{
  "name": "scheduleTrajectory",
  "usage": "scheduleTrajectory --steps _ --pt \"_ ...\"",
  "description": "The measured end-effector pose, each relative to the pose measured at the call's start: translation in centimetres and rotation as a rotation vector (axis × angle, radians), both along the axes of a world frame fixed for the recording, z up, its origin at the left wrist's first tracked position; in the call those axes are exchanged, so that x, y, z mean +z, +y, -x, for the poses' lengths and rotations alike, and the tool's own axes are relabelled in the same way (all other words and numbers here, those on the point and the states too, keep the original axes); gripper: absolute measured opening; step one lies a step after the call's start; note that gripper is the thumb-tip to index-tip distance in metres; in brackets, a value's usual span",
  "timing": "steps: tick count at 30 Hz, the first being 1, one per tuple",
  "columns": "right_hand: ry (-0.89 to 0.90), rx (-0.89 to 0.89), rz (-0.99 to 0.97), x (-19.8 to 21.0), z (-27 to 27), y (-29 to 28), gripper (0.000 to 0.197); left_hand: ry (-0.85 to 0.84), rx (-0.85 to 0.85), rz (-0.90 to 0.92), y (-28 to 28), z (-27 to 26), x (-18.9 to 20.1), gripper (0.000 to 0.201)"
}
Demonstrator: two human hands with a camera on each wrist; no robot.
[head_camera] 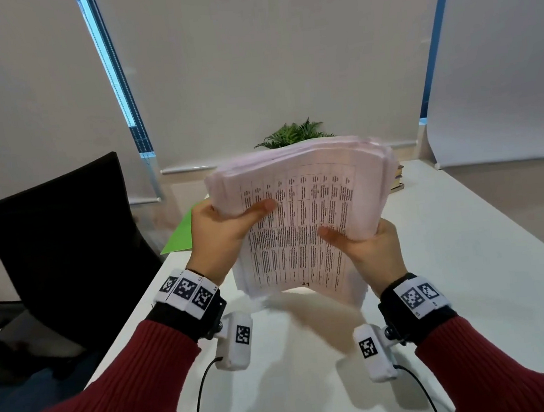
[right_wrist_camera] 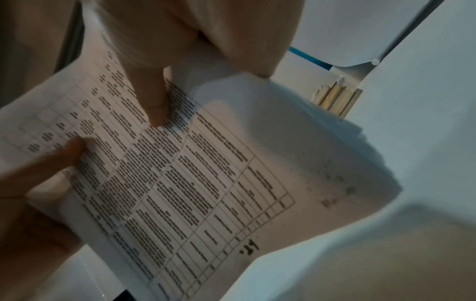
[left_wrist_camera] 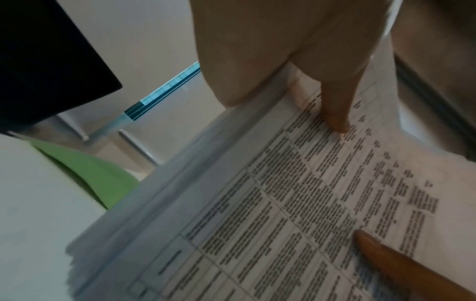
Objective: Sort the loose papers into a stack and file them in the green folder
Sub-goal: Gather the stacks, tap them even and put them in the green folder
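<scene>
A thick stack of printed papers [head_camera: 302,223] stands nearly upright above the white table [head_camera: 468,253], its lower edge close to the tabletop. My left hand [head_camera: 223,230] grips its left edge, thumb across the printed front sheet. My right hand [head_camera: 364,246] grips the right edge, thumb on the front too. The left wrist view shows the stack's layered edge [left_wrist_camera: 180,183] and my thumb on the text. In the right wrist view the printed top sheet [right_wrist_camera: 180,173] bends under my thumb. The green folder [head_camera: 180,231] lies flat on the table behind my left hand, also in the left wrist view as the green folder [left_wrist_camera: 98,177].
A black chair [head_camera: 65,245] stands at the table's left side. A potted fern [head_camera: 293,134] and a small pile of books [head_camera: 397,178] sit at the far end of the table. Window blinds hang behind.
</scene>
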State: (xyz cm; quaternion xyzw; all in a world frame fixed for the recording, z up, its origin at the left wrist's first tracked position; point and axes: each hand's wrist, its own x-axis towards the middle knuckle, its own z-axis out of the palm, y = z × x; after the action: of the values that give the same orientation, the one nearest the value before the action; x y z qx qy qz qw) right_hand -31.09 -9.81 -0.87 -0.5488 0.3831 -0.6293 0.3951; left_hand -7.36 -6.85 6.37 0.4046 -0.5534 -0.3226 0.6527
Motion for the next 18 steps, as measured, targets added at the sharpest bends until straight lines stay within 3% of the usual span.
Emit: scheduleTrajectory --steps 5,10,14,16,18 --pt "0.064 0.121 -0.164 -2.5 0.5 0.4 0.045 -0.074 -0.059 -0.123 0.4 -1.1 -2.1 0.038" --pt "0.105 0.147 -0.247 -3.2 0.7 0.3 0.041 0.001 -0.01 -0.091 0.0 0.0 -2.7 0.025" --pt "-0.086 0.061 -0.221 -2.4 2.4 0.2 0.042 0.199 0.014 -0.027 0.0 0.1 -1.8 0.019" --pt "-0.288 0.033 -0.232 -2.3 2.7 0.1 0.039 0.394 -0.01 0.007 0.2 0.4 -1.5 0.023" --pt "-0.514 0.133 -0.267 -1.9 1.9 0.4 0.034 0.566 -0.079 -0.026 0.6 1.4 -1.7 0.025"
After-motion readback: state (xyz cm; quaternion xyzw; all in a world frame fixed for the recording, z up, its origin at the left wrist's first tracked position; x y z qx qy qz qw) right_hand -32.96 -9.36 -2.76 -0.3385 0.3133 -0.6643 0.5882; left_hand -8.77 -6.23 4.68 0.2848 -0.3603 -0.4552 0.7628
